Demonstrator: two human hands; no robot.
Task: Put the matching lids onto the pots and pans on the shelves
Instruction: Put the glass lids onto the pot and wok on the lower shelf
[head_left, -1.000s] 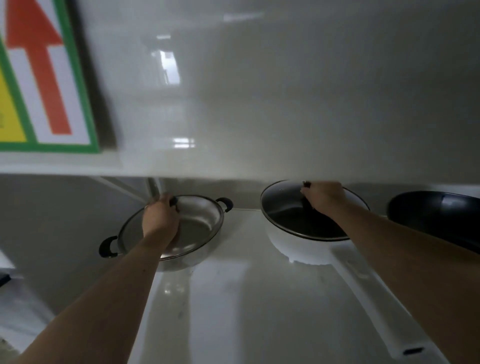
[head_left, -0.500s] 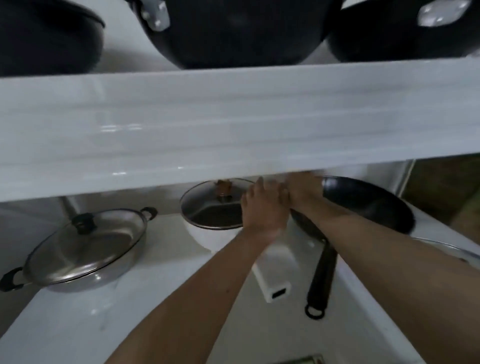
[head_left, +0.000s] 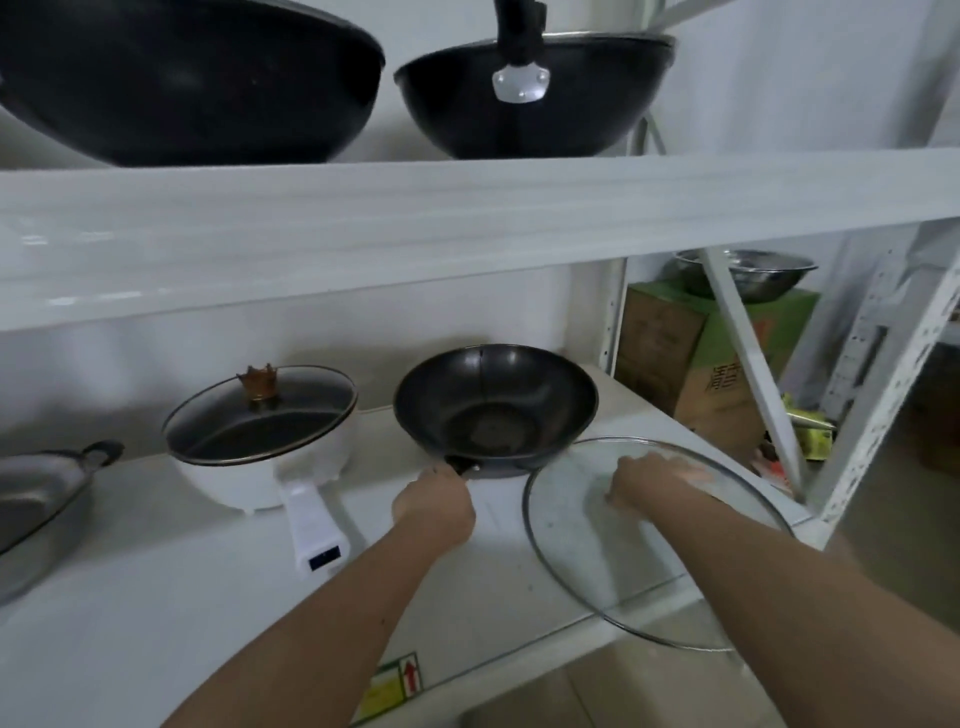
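A black wok (head_left: 496, 410) stands uncovered on the middle shelf (head_left: 156, 597). My left hand (head_left: 435, 505) is closed around its handle at the near rim. Right of it lies a large glass lid (head_left: 660, 540), overhanging the shelf's front edge. My right hand (head_left: 652, 480) grips the knob at the lid's middle. To the left, a white pan (head_left: 270, 447) wears a glass lid with a crown knob (head_left: 257, 382). At the far left edge a steel pot (head_left: 41, 499) carries its own lid.
Two black woks (head_left: 187, 78) (head_left: 535, 96) sit without lids on the upper shelf (head_left: 467, 218), which hangs low over the work area. Behind the white frame post (head_left: 883, 395) at right stand a green carton (head_left: 696, 358) and a steel bowl (head_left: 748, 273).
My view pulled back from under the shelf. Both hands left the steel pot's and white pan's lids. The left hand moved right onto the wok's handle; the right took hold of the large glass lid.
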